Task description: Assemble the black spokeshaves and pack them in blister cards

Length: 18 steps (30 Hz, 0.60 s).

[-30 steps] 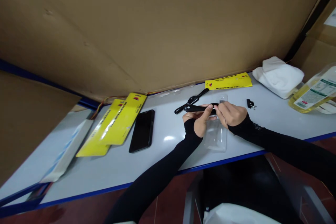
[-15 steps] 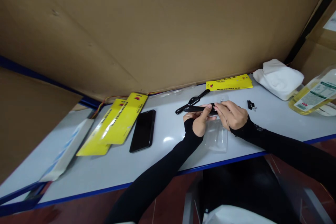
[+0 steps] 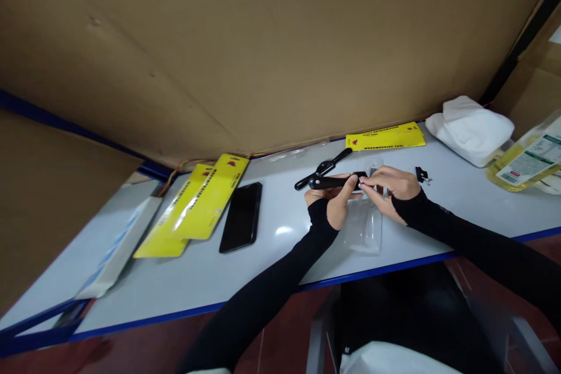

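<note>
My left hand [image 3: 336, 204] is closed around a black spokeshave [image 3: 328, 182], its thumb on top and one handle sticking out to the left. At the middle of the tool, my right hand [image 3: 394, 186] pinches with thumb and fingertips at a small shiny piece, too small to name. Just behind the hands a second black spokeshave [image 3: 323, 168] lies slantwise on the table. A small black part with metal bits [image 3: 422, 175] rests to the right of my right hand. Beneath the hands is a clear plastic blister pack [image 3: 366, 234].
Yellow cardboard sleeves [image 3: 205, 198] and a black phone [image 3: 241, 217] lie on the left. More yellow cards [image 3: 385, 137] are at the back. To the right stand a white cloth bundle [image 3: 471, 131] and a bottle of yellow liquid [image 3: 526, 163]. A cardboard wall [image 3: 263, 47] rises behind the table.
My right hand has drawn slightly to the right, its fingers now pinching at the spokeshave's middle. The held spokeshave has turned a little, showing its handle's end hole. The view has shifted slightly.
</note>
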{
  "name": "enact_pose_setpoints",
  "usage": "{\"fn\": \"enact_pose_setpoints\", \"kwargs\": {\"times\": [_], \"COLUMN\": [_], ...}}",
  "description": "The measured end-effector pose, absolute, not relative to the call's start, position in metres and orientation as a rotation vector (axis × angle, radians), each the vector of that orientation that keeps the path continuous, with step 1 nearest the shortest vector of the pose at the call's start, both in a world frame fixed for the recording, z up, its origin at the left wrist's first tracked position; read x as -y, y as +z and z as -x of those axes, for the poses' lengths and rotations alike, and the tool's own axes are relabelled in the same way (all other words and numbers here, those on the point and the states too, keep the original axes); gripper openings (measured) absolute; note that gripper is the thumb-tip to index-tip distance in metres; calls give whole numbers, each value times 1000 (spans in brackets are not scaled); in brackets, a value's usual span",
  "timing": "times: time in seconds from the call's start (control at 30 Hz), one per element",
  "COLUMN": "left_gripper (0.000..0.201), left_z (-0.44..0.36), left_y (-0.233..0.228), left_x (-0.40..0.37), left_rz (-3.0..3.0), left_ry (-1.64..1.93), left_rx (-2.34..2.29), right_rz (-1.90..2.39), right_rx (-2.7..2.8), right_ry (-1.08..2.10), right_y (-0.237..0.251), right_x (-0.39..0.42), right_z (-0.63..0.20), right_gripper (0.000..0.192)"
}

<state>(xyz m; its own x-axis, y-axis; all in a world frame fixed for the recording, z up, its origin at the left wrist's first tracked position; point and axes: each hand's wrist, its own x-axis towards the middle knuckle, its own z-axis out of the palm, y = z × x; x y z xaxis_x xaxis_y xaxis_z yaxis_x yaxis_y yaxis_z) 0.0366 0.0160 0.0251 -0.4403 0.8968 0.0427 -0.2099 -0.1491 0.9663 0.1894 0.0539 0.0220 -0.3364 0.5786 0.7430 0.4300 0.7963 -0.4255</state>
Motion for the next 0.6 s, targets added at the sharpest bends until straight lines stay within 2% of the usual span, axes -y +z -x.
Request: {"fn": "enact_pose_setpoints", "kwargs": {"times": [0.23, 0.47, 0.6], "left_gripper": [41, 40, 43], "left_z": [-41, -41, -41], "left_y": [29, 29, 27], "left_x": [-10, -9, -10], "left_rz": [-920, -934, -914], "left_ry": [1716, 1720, 1711], "left_rx": [-1306, -1324, -1295], "right_rz": [967, 1002, 1031], "right_rx": [1731, 1472, 1340], "right_ry": [756, 1336, 1522], "right_y": [32, 43, 49], "right_x": [-48, -49, -51], "right_z": [-187, -188, -188], "right_gripper": [16, 42, 54]}}
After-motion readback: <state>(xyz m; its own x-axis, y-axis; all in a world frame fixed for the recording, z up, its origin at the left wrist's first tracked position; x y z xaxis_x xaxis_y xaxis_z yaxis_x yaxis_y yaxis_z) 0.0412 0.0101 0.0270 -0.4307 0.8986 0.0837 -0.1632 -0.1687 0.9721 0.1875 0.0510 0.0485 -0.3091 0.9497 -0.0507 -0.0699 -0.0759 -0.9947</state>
